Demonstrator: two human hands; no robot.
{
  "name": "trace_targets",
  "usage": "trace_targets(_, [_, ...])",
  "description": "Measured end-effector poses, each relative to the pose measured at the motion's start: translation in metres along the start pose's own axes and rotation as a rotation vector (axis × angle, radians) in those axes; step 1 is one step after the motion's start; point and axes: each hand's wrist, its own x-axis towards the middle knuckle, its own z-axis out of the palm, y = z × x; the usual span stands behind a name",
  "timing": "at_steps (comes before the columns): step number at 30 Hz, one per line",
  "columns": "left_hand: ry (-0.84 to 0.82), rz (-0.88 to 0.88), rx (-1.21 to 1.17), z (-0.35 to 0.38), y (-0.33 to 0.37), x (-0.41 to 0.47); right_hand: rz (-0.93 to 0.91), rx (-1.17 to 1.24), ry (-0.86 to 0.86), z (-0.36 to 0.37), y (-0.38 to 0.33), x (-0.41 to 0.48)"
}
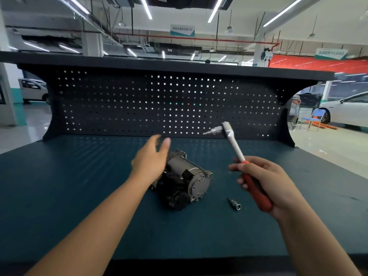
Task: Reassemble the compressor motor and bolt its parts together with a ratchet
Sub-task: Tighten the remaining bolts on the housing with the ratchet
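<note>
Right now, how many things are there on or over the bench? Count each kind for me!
compressor motor: 1
ratchet, gripped in the right hand: 1
loose socket on the bench: 1
Total: 3

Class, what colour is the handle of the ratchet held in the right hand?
Red, with a silver metal shaft above it. The ratchet shows best in the head view.

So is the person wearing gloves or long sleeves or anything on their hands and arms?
No gloves: the left hand and right hand are both bare. The left forearm and right forearm are bare too, with no sleeve showing as far as the picture reaches. No watch, bracelet or ring can be seen, though the left hand is a little blurred.
</note>
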Motion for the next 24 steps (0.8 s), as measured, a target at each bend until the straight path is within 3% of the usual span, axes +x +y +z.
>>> trace_targets(3, [0.007, -0.319, -0.285, 0.001, -0.048, -0.017, 0.101, 0.079, 0.106, -0.030, 0.018, 0.020])
trace_targets(5, [-0.046, -0.378, -0.286, 0.008, -0.072, -0.031, 0.177, 0.113, 0.164, -0.045, 0.035, 0.033])
trace_targets(7, [-0.124, -0.356, -0.286, 0.017, -0.082, -0.042, 0.240, 0.076, 0.226, -0.058, 0.054, 0.046])
trace_targets(11, [-0.223, -0.268, -0.166, 0.039, -0.084, -0.044, 0.294, -0.266, 0.267, -0.075, 0.084, 0.063])
trace_targets(17, [-0.176, -0.238, 0.148, 0.065, -0.076, -0.037, 0.289, -0.431, 0.329, -0.071, 0.099, 0.076])
trace_targets(24, [-0.115, -0.207, 0.173, 0.066, -0.078, -0.032, 0.191, -0.646, 0.345, -0.056, 0.110, 0.084])
